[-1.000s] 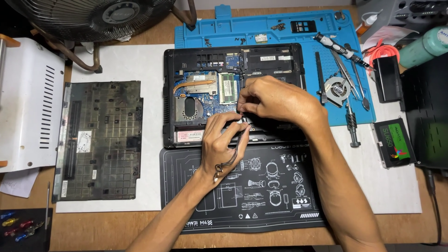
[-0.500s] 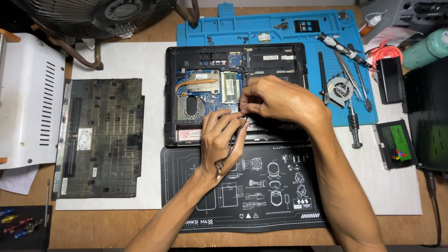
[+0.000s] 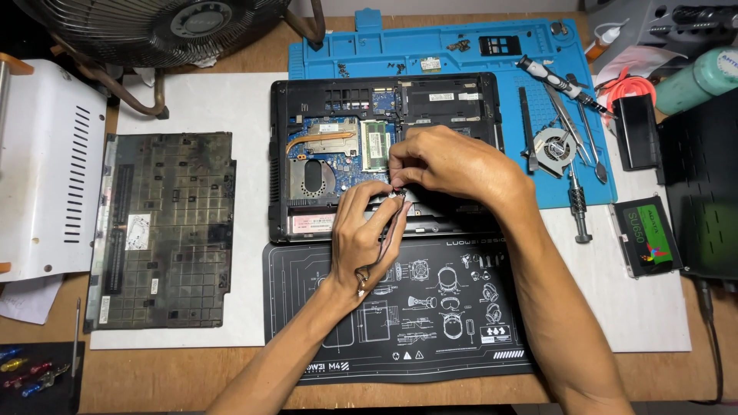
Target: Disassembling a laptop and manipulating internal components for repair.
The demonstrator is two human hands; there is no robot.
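Since the earlier frame the left hand (image 3: 369, 234) has crept a little toward the middle of the opened laptop (image 3: 384, 157), and the right hand (image 3: 450, 165) has hardly shifted above it. Both hands meet over the lower centre of the laptop's exposed board, just below the green memory module (image 3: 374, 144) and to the right of the round empty fan bay (image 3: 311, 175).

The left hand is closed around slim tweezers (image 3: 392, 223), fingers pressed together on the shaft, with the tips pointing up toward the right hand. The right hand has its fingertips drawn together in a pinch on something very small and dark at that same spot; it is too small to say what it is.

The part looks tiny, light and probably delicate, so by my judgement it wants a gentle grip at its edges with the tweezer tips instead of a squeeze, and it could slip away easily.

Left of the laptop lies its removed bottom cover (image 3: 165, 230). Right of the laptop, on the blue mat (image 3: 461, 46), sit a loose cooling fan (image 3: 555, 147) and a screwdriver (image 3: 557, 77). Just in front of the laptop is a black work mat (image 3: 430, 323) on the table (image 3: 154, 376).
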